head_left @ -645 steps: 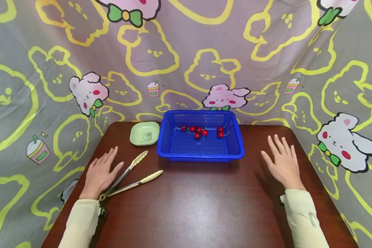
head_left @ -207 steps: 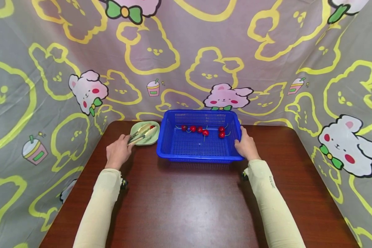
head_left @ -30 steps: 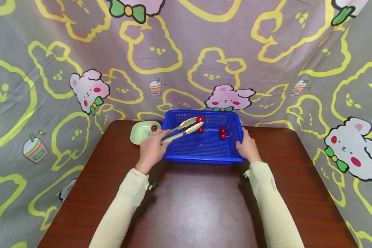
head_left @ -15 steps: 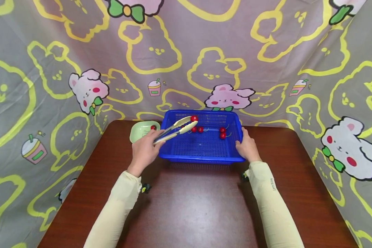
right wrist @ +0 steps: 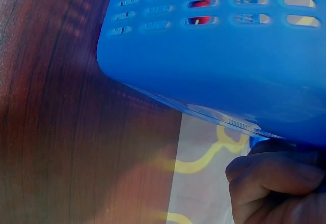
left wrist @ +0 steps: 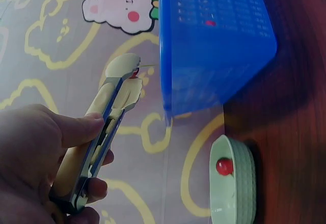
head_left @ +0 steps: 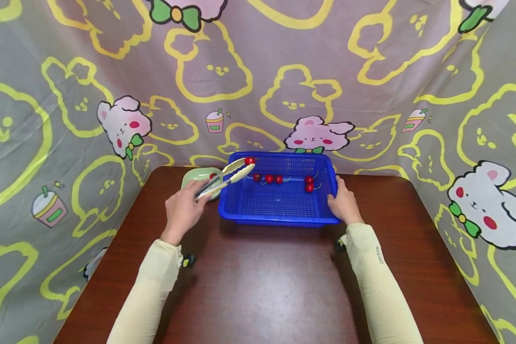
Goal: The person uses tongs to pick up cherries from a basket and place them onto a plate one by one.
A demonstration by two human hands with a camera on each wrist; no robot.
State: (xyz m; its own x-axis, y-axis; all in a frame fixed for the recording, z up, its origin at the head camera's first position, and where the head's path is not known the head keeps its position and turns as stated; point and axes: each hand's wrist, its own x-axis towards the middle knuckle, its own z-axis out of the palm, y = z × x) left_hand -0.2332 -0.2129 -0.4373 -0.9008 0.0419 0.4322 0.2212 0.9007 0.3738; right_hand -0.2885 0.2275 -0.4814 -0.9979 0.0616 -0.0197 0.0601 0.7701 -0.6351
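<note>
My left hand (head_left: 183, 210) grips a pair of metal tongs (left wrist: 99, 132) with cream tips. Between those tips a red cherry (head_left: 250, 161) is pinched, held up over the left rim of the blue basket (head_left: 279, 221); its stem pokes out in the left wrist view. Several more cherries (head_left: 269, 178) lie on the basket floor, two of them apart at the right. My right hand (head_left: 345, 203) holds the basket's right rim, fingers curled at its edge in the right wrist view. Left of the basket, partly behind the tongs, a pale green dish (head_left: 193, 175) contains one cherry (left wrist: 224, 166).
All of this stands on a dark brown wooden table (head_left: 266, 277). A patterned curtain (head_left: 223, 57) with yellow outlines and rabbits rises behind the basket and along both sides.
Over the last second my left hand has carried the tongs and cherry leftward across the basket. Earlier, the tongs lay on the table and the dish had no cherry. My right hand stays put.
</note>
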